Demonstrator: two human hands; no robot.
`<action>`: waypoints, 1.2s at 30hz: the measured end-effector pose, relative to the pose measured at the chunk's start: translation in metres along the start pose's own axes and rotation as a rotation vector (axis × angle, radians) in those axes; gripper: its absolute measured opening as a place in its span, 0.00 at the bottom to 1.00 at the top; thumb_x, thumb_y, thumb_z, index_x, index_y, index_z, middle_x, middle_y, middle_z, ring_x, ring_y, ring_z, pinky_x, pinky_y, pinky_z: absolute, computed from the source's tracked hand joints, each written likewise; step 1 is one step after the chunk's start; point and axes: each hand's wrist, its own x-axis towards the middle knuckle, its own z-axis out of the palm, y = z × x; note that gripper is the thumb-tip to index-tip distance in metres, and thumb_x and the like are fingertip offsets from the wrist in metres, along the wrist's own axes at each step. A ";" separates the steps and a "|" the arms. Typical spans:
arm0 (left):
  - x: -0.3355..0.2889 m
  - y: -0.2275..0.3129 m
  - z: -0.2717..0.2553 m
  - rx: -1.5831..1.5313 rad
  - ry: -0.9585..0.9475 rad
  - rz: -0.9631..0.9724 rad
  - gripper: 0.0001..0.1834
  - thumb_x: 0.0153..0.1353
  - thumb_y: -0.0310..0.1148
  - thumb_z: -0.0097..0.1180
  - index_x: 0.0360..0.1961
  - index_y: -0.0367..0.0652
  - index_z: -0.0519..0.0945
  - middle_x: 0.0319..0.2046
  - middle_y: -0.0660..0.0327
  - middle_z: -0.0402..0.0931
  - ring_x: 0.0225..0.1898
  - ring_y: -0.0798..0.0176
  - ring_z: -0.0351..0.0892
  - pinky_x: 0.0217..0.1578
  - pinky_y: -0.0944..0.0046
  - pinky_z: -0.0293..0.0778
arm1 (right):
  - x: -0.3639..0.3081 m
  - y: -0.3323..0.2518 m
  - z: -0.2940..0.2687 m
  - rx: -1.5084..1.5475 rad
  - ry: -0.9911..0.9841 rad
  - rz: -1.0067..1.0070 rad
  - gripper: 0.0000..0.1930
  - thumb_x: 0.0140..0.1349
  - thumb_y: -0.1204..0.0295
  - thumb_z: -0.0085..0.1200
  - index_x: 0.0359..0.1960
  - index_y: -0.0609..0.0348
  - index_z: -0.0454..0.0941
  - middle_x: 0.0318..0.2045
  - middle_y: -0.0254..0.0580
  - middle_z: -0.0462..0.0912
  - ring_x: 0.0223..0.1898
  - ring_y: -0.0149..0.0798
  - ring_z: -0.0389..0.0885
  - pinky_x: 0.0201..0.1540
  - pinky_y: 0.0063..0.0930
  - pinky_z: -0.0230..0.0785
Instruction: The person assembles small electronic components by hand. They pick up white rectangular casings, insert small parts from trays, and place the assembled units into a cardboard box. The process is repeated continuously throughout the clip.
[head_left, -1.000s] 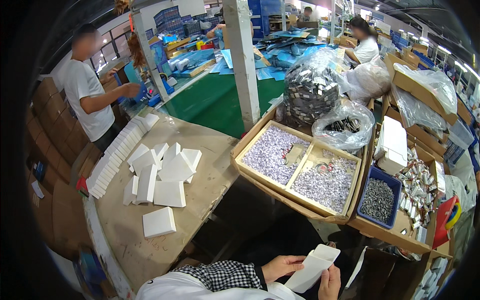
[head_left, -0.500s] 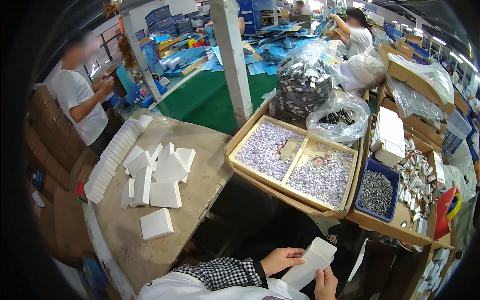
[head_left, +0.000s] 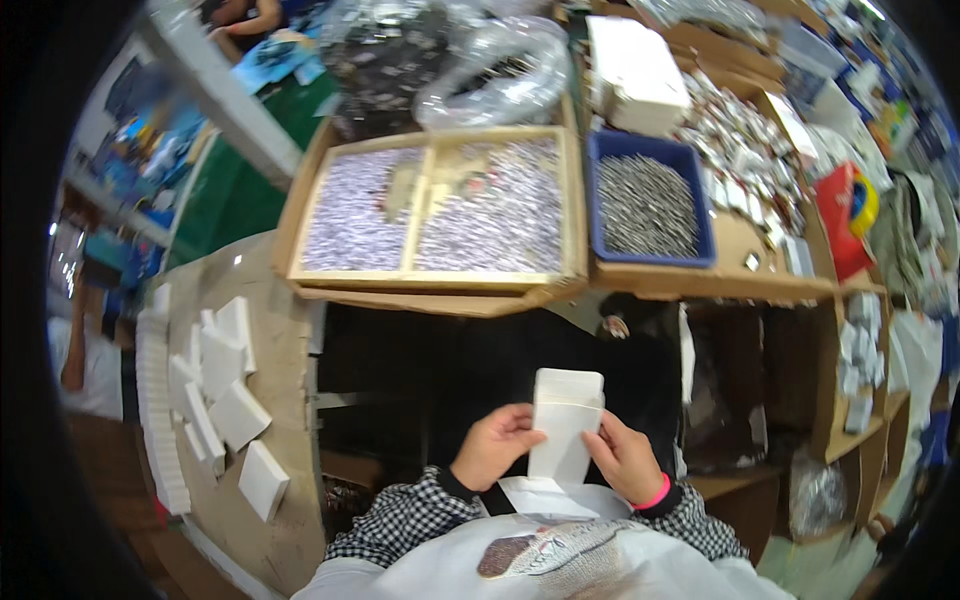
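I count two hands and one white carton (head_left: 566, 432), which is held between them above the person's lap. The fingers of the left hand (head_left: 497, 446) grip its left edge, and those of the right hand (head_left: 626, 464) grip its right edge. On the brown surface (head_left: 276, 400) at the left there are at least seven loose white boxes (head_left: 240, 414), beside one long row of white boxes (head_left: 158, 415). In front stands one wooden tray (head_left: 412, 225) with two compartments, both holding small whitish pieces (head_left: 490, 225). At its right I see one blue bin (head_left: 653, 262) of grey metal parts (head_left: 645, 207), one stack of white cards (head_left: 638, 75) and one yellow roll (head_left: 862, 207).

The row is too blurred for me to count its boxes, and the small pieces are too many. Where the carton's lower end stops against the white clothing (head_left: 600, 555), I cannot tell. The fingertips behind the carton are hidden. The clear bag (head_left: 497, 85) is blurred, and a co-worker (head_left: 245, 20) is cut off by the upper edge.
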 end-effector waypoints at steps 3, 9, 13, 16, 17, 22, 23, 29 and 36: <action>0.000 0.006 -0.005 0.017 -0.137 0.162 0.33 0.57 0.17 0.55 0.63 0.42 0.58 0.42 0.57 0.75 0.45 0.66 0.76 0.47 0.66 0.74 | -0.005 0.002 0.005 0.170 0.050 0.052 0.28 0.63 0.74 0.51 0.63 0.60 0.55 0.36 0.49 0.82 0.38 0.35 0.83 0.39 0.22 0.72; 0.006 0.015 -0.006 0.039 -0.336 0.167 0.33 0.60 0.18 0.52 0.66 0.41 0.56 0.56 0.58 0.68 0.55 0.66 0.69 0.56 0.63 0.66 | -0.013 0.019 0.002 0.145 0.074 -0.066 0.31 0.61 0.76 0.53 0.65 0.60 0.53 0.38 0.48 0.81 0.39 0.33 0.82 0.40 0.22 0.73; 0.005 0.017 -0.006 0.347 -0.308 0.204 0.30 0.61 0.24 0.54 0.64 0.46 0.61 0.50 0.59 0.72 0.48 0.70 0.73 0.51 0.68 0.71 | -0.010 0.028 0.006 0.293 0.065 -0.048 0.31 0.60 0.85 0.45 0.65 0.64 0.51 0.44 0.49 0.77 0.45 0.33 0.76 0.48 0.24 0.68; 0.006 0.021 -0.002 0.490 -0.275 0.264 0.19 0.64 0.32 0.51 0.56 0.45 0.68 0.41 0.57 0.77 0.39 0.66 0.77 0.42 0.68 0.72 | -0.014 0.024 0.002 0.214 0.035 0.008 0.23 0.65 0.76 0.48 0.61 0.64 0.59 0.51 0.51 0.73 0.50 0.42 0.73 0.50 0.30 0.65; 0.005 0.021 -0.002 0.410 -0.262 0.364 0.14 0.65 0.32 0.49 0.51 0.43 0.71 0.38 0.58 0.77 0.39 0.65 0.76 0.43 0.68 0.71 | -0.010 0.022 0.001 0.201 -0.055 0.041 0.27 0.64 0.79 0.49 0.63 0.62 0.54 0.53 0.46 0.68 0.51 0.37 0.68 0.53 0.29 0.63; 0.005 0.020 0.003 0.448 -0.208 0.319 0.07 0.66 0.33 0.49 0.38 0.41 0.73 0.31 0.64 0.75 0.33 0.69 0.73 0.37 0.70 0.69 | -0.008 0.021 -0.011 0.063 -0.011 -0.015 0.16 0.64 0.77 0.50 0.53 0.64 0.66 0.46 0.43 0.72 0.46 0.35 0.70 0.50 0.28 0.64; 0.006 0.019 0.004 0.456 -0.212 0.317 0.07 0.66 0.33 0.49 0.37 0.40 0.73 0.30 0.64 0.75 0.32 0.69 0.73 0.36 0.70 0.69 | -0.009 0.023 -0.012 -0.006 0.003 -0.030 0.14 0.64 0.77 0.50 0.51 0.65 0.68 0.45 0.42 0.73 0.45 0.35 0.70 0.49 0.28 0.64; 0.013 0.019 0.002 0.320 -0.226 0.444 0.05 0.63 0.30 0.52 0.34 0.39 0.75 0.28 0.65 0.74 0.31 0.73 0.71 0.34 0.71 0.69 | -0.007 0.032 -0.006 0.081 0.144 -0.168 0.09 0.63 0.77 0.51 0.44 0.66 0.72 0.44 0.40 0.74 0.44 0.35 0.71 0.49 0.27 0.65; 0.008 0.021 0.000 0.037 -0.208 0.252 0.18 0.59 0.19 0.51 0.50 0.42 0.65 0.36 0.60 0.74 0.41 0.70 0.74 0.41 0.70 0.73 | -0.008 0.022 0.005 0.244 0.151 -0.181 0.10 0.56 0.85 0.51 0.41 0.66 0.72 0.41 0.42 0.76 0.38 0.30 0.76 0.43 0.20 0.68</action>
